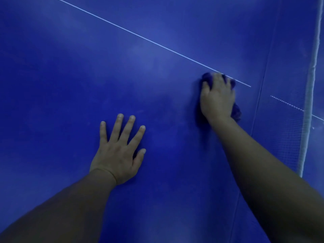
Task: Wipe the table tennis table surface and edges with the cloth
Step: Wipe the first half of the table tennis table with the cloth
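Your right hand (217,99) hides most of the bunched cloth (235,110), fingers curled over it. Your left hand (119,151) lies flat on the tabletop (70,67), fingers spread wide.

Frame is filled almost edge to edge by a blue table (73,81); no walls, floor or windows visible. Thin white line (150,41) runs diagonally from top left down toward the right. Net (282,120) stands along the right side, fine mesh with a white top band (311,81) running roughly top to bottom. Through the mesh the white line reads as a dashed stretch, and it picks up again past the band at the far right edge. More blue surface beyond the net. Light is dim and uneven: soft paler patches around upper centre, darker toward the bottom and corners. Source not visible. Surface looks matte, faintly smudged.
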